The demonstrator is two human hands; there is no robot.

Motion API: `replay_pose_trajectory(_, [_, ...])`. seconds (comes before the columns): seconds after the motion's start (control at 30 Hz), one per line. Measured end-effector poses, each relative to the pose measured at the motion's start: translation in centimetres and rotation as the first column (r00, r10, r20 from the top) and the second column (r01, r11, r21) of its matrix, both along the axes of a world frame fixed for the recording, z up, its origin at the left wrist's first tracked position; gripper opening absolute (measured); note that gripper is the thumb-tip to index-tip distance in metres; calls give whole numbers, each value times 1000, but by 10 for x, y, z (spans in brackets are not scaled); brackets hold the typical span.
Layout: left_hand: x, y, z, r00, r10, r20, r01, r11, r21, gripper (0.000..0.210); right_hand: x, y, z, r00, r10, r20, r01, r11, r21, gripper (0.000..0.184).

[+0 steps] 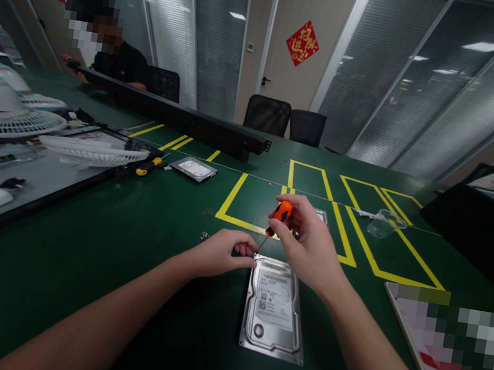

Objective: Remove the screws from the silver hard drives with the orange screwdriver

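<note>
A silver hard drive (pixel 275 305) with a white label lies flat on the green table in front of me. My right hand (pixel 308 238) is closed around the orange and black handle of a screwdriver (pixel 283 211). Its thin shaft slants down to the drive's far left corner. My left hand (pixel 226 254) is at that same corner, its fingers curled and its thumb against the drive's edge. Whether the screwdriver tip sits in a screw is too small to tell. Several tiny metal pieces (pixel 204 236), perhaps screws, lie left of my hands.
Another hard drive (pixel 194 168) and a yellow-black screwdriver (pixel 149 166) lie at left, beside fan parts (pixel 93 149) on a grey panel. A long black bar (pixel 169 110) crosses the back, near a seated person (pixel 121 59). At right are a clear cup (pixel 384 224) and a tablet-like object (pixel 422 350).
</note>
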State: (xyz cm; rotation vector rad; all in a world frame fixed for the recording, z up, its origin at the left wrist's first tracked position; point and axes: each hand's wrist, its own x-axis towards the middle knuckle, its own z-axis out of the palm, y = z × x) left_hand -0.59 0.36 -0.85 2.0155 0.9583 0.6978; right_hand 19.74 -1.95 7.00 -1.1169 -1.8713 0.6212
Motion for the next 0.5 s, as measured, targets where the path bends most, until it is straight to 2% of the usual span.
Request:
replay_pose_trajectory(0.23, [0, 0, 0, 1000, -4, -14, 4, 1000, 10, 27, -1, -1, 0, 1000, 3, 4, -3, 1000, 2, 39])
replay_pose_trajectory(0.37, [0, 0, -1, 1000, -7, -1, 7, 1000, 17, 27, -4, -2, 0, 999, 12, 40, -15, 997, 82, 48])
replay_pose_trajectory(0.43, [0, 0, -1, 1000, -5, -6, 5, 1000, 11, 27, -6, -2, -2, 999, 41, -18, -39, 995, 87, 42])
replay_pose_trajectory(0.5, [0, 0, 0, 1000, 2, -14, -2, 1000, 3, 27, -9, -1, -5, 986, 88, -143, -83, 996, 42, 35])
